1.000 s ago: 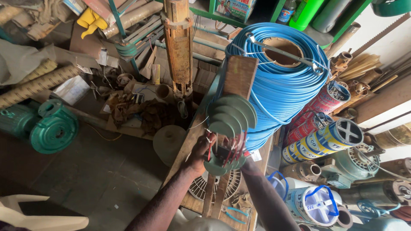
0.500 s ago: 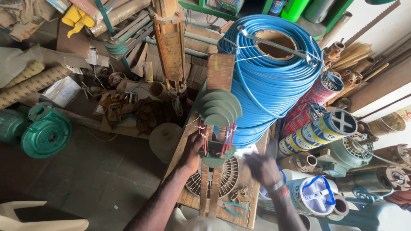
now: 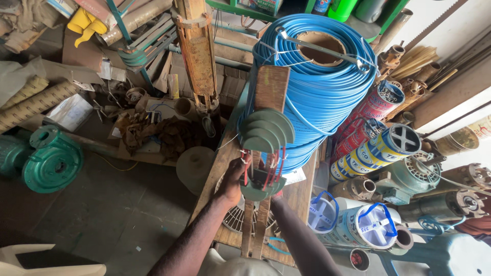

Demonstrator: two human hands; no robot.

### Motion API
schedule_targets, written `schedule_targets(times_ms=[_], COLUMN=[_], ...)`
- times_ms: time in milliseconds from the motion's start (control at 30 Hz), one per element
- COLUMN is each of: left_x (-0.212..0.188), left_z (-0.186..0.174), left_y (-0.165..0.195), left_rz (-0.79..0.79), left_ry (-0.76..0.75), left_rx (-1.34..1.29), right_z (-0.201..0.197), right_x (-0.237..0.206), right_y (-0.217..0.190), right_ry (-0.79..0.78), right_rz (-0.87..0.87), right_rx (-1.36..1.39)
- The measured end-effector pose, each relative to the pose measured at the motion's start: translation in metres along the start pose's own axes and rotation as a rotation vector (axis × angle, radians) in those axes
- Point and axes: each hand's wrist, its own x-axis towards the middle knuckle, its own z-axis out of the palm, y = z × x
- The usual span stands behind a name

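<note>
A person's left hand [image 3: 232,181] closes around the side of a green stepped winding former [image 3: 266,148] strung with red wire, which stands on a wooden stand [image 3: 258,225] just in front of a large coil of blue pipe [image 3: 322,87]. The right hand [image 3: 276,198] sits beneath the former, mostly hidden, so its grip cannot be told. Left of the former, well apart on the floor, lies a green pump casing [image 3: 51,163]; right of it stand blue-handled spools [image 3: 371,227].
</note>
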Motion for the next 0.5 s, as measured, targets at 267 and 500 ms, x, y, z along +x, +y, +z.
schedule_targets(times_ms=[267,500], left_x=[-0.010,-0.007], left_z=[-0.018,-0.046], left_y=[0.001,0.011], left_rz=[0.137,0.130], left_ry=[-0.062,0.089], left_rx=[0.160,0.039], right_z=[-0.035,-0.059], right_x=[-0.038,-0.173], right_y=[0.001,0.017], right_ry=[0.373,0.046], right_rz=[0.154,0.874], right_rx=[-0.030,-0.702])
